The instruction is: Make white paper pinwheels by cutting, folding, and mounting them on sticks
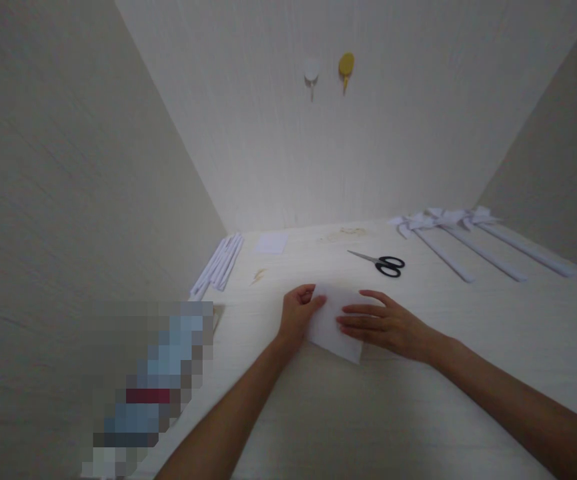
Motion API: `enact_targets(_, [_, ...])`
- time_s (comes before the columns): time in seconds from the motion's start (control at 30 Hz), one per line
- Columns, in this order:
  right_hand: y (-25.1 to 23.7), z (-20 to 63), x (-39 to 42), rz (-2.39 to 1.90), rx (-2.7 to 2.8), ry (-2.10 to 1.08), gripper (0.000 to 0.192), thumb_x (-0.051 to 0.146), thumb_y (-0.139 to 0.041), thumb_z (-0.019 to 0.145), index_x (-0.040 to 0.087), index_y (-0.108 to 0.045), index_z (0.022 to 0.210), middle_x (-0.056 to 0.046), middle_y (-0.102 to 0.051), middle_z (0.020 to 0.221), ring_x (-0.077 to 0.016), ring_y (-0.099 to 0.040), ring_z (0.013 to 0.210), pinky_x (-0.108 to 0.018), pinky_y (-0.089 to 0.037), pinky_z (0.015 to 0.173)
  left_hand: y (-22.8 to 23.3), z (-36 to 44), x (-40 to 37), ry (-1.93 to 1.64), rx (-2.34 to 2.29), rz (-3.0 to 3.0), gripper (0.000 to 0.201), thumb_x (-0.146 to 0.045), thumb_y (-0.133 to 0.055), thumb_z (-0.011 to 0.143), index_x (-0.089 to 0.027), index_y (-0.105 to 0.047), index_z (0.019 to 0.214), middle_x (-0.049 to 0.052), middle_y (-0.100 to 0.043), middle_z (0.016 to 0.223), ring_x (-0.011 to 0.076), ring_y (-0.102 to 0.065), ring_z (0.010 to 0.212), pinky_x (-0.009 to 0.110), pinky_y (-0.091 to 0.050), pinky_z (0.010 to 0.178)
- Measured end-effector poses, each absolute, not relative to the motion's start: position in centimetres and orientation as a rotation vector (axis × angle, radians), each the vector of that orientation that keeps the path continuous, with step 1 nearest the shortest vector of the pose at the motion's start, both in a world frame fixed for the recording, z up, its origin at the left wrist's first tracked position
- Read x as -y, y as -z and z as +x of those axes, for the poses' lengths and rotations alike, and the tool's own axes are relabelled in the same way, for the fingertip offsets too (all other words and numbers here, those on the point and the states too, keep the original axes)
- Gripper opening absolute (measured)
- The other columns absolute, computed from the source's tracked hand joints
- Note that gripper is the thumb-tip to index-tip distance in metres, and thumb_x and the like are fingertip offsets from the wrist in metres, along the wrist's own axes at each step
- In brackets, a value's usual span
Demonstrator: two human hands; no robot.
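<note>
Together, the left hand (298, 315) and right hand (383, 325) are pressing flat, unclenched, on a white paper sheet (329, 323) at mid-counter (418, 400); beyond, black-handled scissors (382, 263) are lying, paper pinwheels (461, 237) resting toward the far right corner.

Paper (335, 327) under the hands is plain white, same as the table (418, 400), the rolled sticks (221, 263), the small sheet (271, 243) and the pinwheels (448, 223). Scissors (381, 262): black handles, silver blades. Wall (358, 147) is off-white with a faint fine-line texture, one white hook (311, 72) and one yellow hook (346, 67); brownish stains (348, 233) on the table's far edge.
</note>
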State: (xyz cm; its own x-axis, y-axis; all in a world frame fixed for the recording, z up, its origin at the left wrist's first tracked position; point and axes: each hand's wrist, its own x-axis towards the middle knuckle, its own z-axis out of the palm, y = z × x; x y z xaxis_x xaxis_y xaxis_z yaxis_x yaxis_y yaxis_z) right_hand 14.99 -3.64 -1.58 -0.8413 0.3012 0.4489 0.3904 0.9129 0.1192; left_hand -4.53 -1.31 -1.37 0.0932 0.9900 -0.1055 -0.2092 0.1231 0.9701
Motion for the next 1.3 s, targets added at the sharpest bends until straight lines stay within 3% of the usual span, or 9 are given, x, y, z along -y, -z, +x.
enact_targets(0.23, [1.7,14.4,3.4,-0.541,2.509,0.042,0.022,0.023,-0.038,0.085,0.022,-0.058,0.091,-0.001,-0.064,0.095,-0.0125,-0.055,0.090,-0.039,-0.029,0.091,1.3,-4.2,1.5,-1.131,-1.039,1.149,0.022,-0.017,-0.066,0.051,-0.012,-0.060,0.072,0.003,-0.065,0.067,0.0125,-0.057,0.057,0.024,-0.044,0.057])
enact_targets(0.53, [1.2,13.5,4.3,-0.784,2.385,-0.155,0.019,0.023,-0.041,0.082,0.018,-0.058,0.075,-0.001,-0.063,0.072,-0.0111,-0.055,0.070,-0.036,-0.032,0.086,1.2,-3.5,2.2,-1.063,-1.025,1.309,0.013,-0.014,-0.063,0.055,-0.013,-0.060,0.067,0.003,-0.065,0.068,0.0137,-0.059,0.062,0.025,-0.045,0.061])
enact_targets(0.73, [1.6,12.4,4.7,-1.042,2.067,-0.147,0.020,0.028,-0.044,0.079,0.019,-0.059,0.070,-0.006,-0.058,0.083,-0.0172,-0.053,0.081,-0.035,-0.039,0.075,1.6,-3.2,2.3,-1.081,-0.994,1.331,0.014,-0.016,-0.060,0.058,-0.013,-0.061,0.073,0.005,-0.065,0.071,0.0155,-0.060,0.064,0.024,-0.046,0.059])
enact_targets(0.9, [2.0,12.3,4.6,-1.160,1.987,-0.146,0.020,0.028,-0.045,0.078,0.020,-0.058,0.065,-0.007,-0.055,0.093,-0.0194,-0.050,0.087,-0.038,-0.037,0.078,1.8,-3.1,2.3,-1.078,-0.998,1.346,0.016,-0.020,-0.059,0.062,-0.013,-0.061,0.076,0.006,-0.065,0.072,0.0154,-0.061,0.065,0.023,-0.046,0.058])
enact_targets(1.07, [2.3,12.3,4.4,-1.213,1.968,-0.174,0.024,0.031,-0.043,0.080,0.020,-0.056,0.062,-0.003,-0.059,0.074,-0.0166,-0.053,0.074,-0.039,-0.033,0.078,2.0,-2.8,2.4,-1.038,-1.000,1.328,0.020,-0.026,-0.060,0.062,-0.013,-0.063,0.076,0.006,-0.065,0.067,0.0164,-0.060,0.065,0.024,-0.046,0.055])
enact_targets(1.3, [2.0,12.2,4.4,-1.250,1.948,-0.226,0.026,0.028,-0.043,0.080,0.020,-0.054,0.058,-0.001,-0.059,0.067,-0.0153,-0.053,0.069,-0.038,-0.029,0.079,1.0,-2.6,2.7,-0.990,-0.928,1.285,0.018,-0.027,-0.064,0.058,-0.014,-0.065,0.071,0.004,-0.065,0.065,0.0143,-0.059,0.059,0.026,-0.046,0.060])
